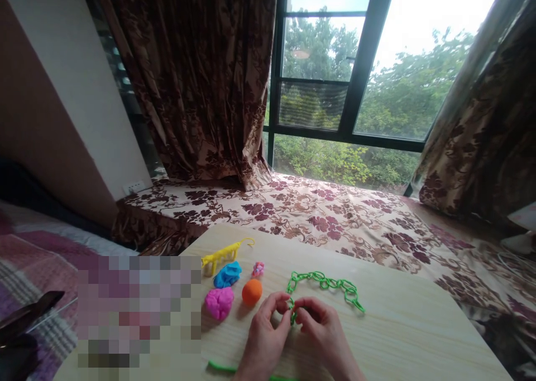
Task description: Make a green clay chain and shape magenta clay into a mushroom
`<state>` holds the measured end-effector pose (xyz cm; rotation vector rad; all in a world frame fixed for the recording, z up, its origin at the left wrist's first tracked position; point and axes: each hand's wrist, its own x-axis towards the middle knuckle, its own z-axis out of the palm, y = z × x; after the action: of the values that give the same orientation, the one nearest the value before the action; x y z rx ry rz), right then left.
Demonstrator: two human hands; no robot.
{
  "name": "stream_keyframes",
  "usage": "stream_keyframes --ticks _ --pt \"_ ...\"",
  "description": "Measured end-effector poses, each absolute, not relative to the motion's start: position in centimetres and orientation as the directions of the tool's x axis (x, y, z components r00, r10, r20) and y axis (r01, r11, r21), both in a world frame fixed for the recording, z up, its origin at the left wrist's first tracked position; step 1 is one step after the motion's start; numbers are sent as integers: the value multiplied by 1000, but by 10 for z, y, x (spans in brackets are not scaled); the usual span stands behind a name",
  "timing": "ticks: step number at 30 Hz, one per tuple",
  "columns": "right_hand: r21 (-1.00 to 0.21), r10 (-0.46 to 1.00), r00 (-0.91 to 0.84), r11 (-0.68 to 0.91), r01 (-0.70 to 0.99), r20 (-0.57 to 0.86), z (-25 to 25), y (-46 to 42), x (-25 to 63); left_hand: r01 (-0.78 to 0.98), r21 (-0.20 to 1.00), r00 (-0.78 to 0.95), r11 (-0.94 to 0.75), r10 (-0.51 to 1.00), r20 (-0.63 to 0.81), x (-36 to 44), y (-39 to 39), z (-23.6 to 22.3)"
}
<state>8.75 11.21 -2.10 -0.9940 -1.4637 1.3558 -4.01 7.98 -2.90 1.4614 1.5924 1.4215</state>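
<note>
A green chain of linked loops (329, 281), seemingly soft modelling clay, curves across the pale wooden table (402, 319). Its near end lies between my two hands. The fingertips of my left hand (270, 321) pinch a green link there, and my right hand (319, 325) pinches the same end from the other side. Part of that link is hidden by the fingers. A thin green clay strip (221, 366) lies on the table, passing under my left wrist.
Left of my hands sit an orange ball (252, 292), a pink lump (219, 303), a blue lump (228, 274), a small pink-and-blue piece (258, 269) and a yellow clay figure (221, 254). Beyond the table is a flower-patterned window seat (326, 219). A blurred patch covers the lower left.
</note>
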Motion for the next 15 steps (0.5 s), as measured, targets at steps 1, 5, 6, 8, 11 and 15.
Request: stream_keyframes --ticks 1,5,6,8,11,15 --pt "-997 959 -272 73 -30 79 -23 113 87 363 920 -260 -148 932 252 -40 80 -29" --pt "-989 975 -201 68 -133 94 -29 115 84 404 901 -242 -159 931 273 -40 79 -26" --pt "-988 973 -207 72 -137 100 -30 115 84 405 900 -245 -162 929 277 -40 79 -26" --pt "-989 962 -245 94 -115 120 -30 115 85 400 901 -253 -167 925 284 -40 79 -26" --pt "-980 934 -300 199 -19 195 -28 114 88 400 899 -258 -179 919 298 -40 80 -28" --pt "-921 907 -293 357 155 302 -27 114 90 416 887 -249 -198 914 321 -41 81 -31"
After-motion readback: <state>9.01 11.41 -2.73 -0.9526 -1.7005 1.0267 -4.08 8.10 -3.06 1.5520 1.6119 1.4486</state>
